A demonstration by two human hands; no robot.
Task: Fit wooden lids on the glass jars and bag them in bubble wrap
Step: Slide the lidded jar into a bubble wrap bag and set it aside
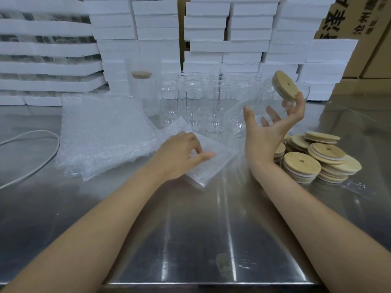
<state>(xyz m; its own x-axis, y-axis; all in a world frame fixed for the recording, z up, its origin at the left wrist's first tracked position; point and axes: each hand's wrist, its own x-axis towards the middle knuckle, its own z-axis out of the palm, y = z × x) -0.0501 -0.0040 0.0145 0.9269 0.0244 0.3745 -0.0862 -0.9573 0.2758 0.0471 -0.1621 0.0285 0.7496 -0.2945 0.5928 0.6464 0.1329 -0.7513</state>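
Note:
My right hand [268,132] holds a clear glass jar [251,106] tilted above the steel table, fingers curled round it. A round wooden lid [284,85] with a small hole sits on the jar's mouth, up and to the right. My left hand [182,154] pinches a flat bubble wrap bag [213,163] lying on the table, thumb and fingers on its top edge. Several open glass jars [192,98] stand in rows behind. A pile of wooden lids [313,159] lies to the right of my right arm.
A stack of bubble wrap bags [99,136] lies to the left. One wrapped lidded jar [142,89] stands behind it. White foam trays [224,39] are stacked along the back, cardboard boxes [359,28] at right. A white cable [38,149] curves over the steel table [201,229].

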